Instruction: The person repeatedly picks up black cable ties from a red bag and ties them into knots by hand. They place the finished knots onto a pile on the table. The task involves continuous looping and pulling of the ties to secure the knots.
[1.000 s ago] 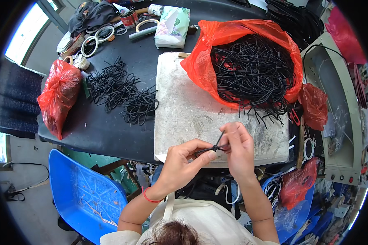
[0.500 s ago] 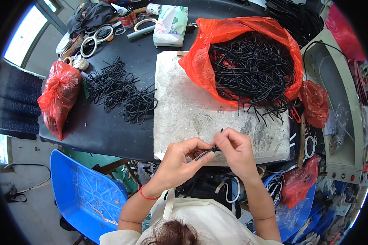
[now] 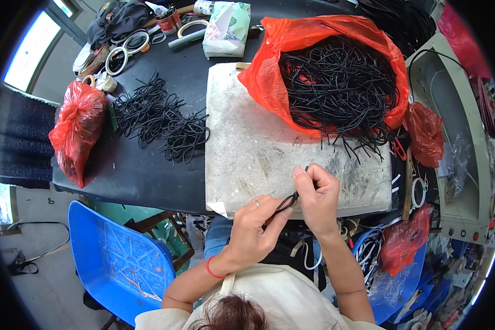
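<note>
Between my hands, over the near edge of a stained pale board (image 3: 242, 165), is a looped black cord (image 3: 286, 204) with a small knot. My left hand (image 3: 257, 224) pinches the loop between thumb and fingers. The fingers of my right hand (image 3: 318, 198) are curled closed on the cord's end by the knot, with a short tip showing above them. Past the board's far side lies an open red plastic bag (image 3: 258, 77) heaped with loose black cords (image 3: 341, 82). A pile of looped black cords (image 3: 154, 115) rests on the dark table to the left.
A tied red bag (image 3: 80, 129) stands at the table's left. Tape rolls (image 3: 117, 60), a red can (image 3: 169, 22) and a tissue pack (image 3: 226, 30) sit at the back. Below left is a blue plastic tub (image 3: 115, 258); a grey metal housing (image 3: 459, 148) stands on the right.
My hands have drawn slightly apart, the left moving down and toward me. My right fingers have closed more tightly on the cord end, and the loop is now tilted between the hands.
</note>
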{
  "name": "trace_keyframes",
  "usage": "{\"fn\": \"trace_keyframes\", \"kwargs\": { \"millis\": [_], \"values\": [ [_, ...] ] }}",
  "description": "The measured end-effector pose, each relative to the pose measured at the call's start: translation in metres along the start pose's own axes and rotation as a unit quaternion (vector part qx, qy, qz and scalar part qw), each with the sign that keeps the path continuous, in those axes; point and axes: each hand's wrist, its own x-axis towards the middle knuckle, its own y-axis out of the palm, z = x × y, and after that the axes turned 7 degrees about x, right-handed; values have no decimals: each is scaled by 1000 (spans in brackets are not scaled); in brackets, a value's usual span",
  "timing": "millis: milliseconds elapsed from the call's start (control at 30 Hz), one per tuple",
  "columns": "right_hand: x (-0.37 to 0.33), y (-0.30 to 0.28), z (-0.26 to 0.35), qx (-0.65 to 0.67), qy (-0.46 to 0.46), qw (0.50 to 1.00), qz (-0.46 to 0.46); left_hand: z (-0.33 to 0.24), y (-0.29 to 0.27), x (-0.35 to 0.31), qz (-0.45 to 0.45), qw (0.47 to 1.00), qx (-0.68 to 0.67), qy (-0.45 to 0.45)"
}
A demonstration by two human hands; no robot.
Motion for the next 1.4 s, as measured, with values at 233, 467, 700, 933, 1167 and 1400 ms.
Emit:
{"fn": "trace_keyframes", "kwargs": {
  "millis": [233, 467, 700, 933, 1167, 1400],
  "values": [
    [6, -8, 15, 109, 69, 991, 36, 20, -2, 14, 40, 954, -265, -131],
    [-6, -15, 17, 91, 98, 985, 106, 24, 2, 13, -18, 967, -233, -96],
    [-17, -4, 9, 91, 32, 991, 91, 11, 6, 15, -34, 932, -315, -174],
    [-19, 1, 4, 88, 34, 992, 88, 12, 2, 17, -31, 942, -280, -181],
    [-10, -2, 11, 226, 101, 965, 88, 13, 9, 18, -73, 937, -328, -101],
    [-13, -4, 13, 114, -30, 993, -2, 7, -13, 33, -1, 894, -425, -140]
  ]
}}
